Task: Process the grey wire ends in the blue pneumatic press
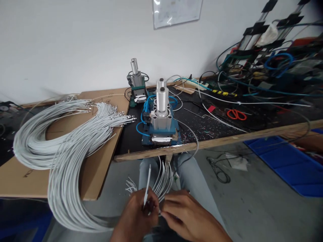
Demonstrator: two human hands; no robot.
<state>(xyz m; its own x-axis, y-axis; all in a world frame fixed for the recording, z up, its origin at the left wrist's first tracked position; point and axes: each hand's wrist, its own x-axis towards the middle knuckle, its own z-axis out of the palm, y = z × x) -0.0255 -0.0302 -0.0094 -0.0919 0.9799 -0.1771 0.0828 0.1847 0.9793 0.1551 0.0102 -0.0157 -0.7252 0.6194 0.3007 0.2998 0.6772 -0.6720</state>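
Observation:
My left hand [141, 210] is closed, and a thin white cable-like piece [148, 185] sticks up out of it. Close beside it, my right hand [183, 211] has its fingers pinched together at the left hand's fingertips. A small pale tip shows between the two hands, but what the right fingers grip is mostly hidden. Several loose white cables [165, 178] run behind the hands, between my knees. To the left, a thick bundle of white cables [67, 168] with small metal ends lies over cardboard and hangs down off its edge toward my left arm.
Ahead, a blue-based press with a silver cylinder [161, 111] stands at the wooden table edge [136, 154]. A second press [137, 82] is behind it. Orange-handled scissors [236, 114], hoses and wires lie to the right. A cardboard sheet [91, 181] juts out at left.

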